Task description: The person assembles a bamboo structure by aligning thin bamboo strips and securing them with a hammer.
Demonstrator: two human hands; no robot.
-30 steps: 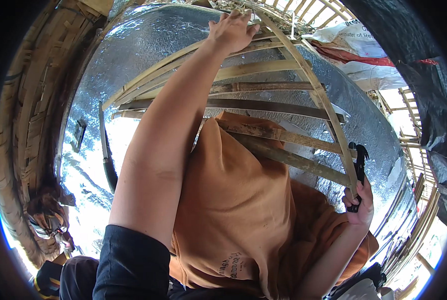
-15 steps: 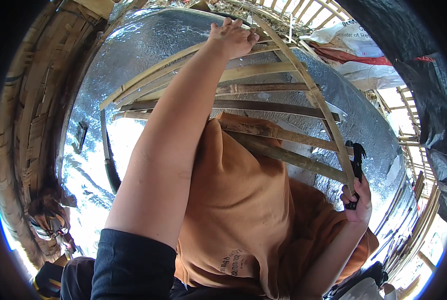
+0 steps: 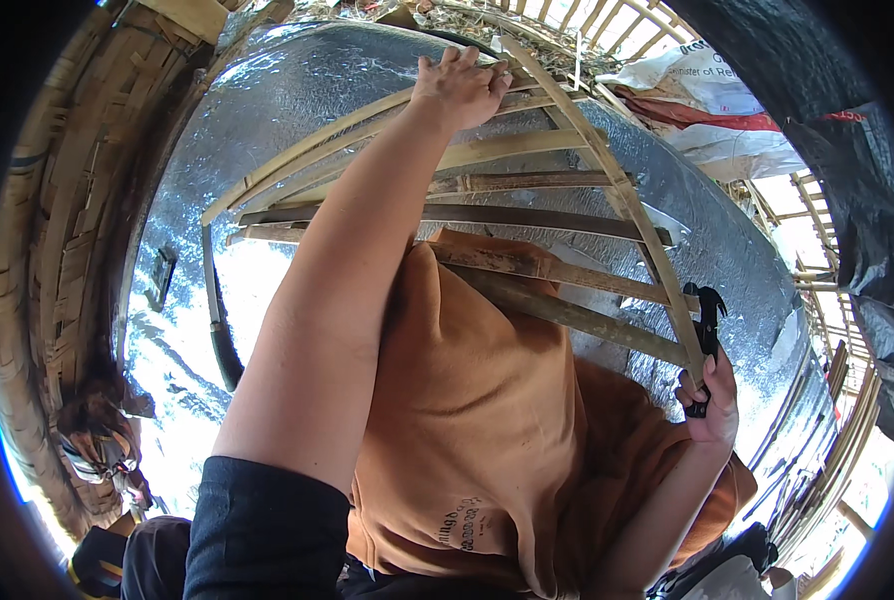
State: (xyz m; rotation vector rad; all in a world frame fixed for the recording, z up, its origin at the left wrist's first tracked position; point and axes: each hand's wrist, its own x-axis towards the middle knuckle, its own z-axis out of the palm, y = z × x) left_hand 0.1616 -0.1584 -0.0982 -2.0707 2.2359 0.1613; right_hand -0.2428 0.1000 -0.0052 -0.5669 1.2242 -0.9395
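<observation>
Head view: two hands (image 3: 459, 88) (image 3: 712, 405), one hammer (image 3: 707, 325).

Silver foil sheeting (image 3: 297, 110) lines the surface beyond the fingers and reflects bright daylight. A woven bamboo wall (image 3: 52, 230) stands left of them. Black plastic sheet (image 3: 847, 120) and a white sack (image 3: 707, 95) lie to their right.

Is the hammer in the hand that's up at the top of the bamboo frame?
No, the left hand at the top only grips the bamboo frame; the black hammer is in the right hand, lower down.
</observation>
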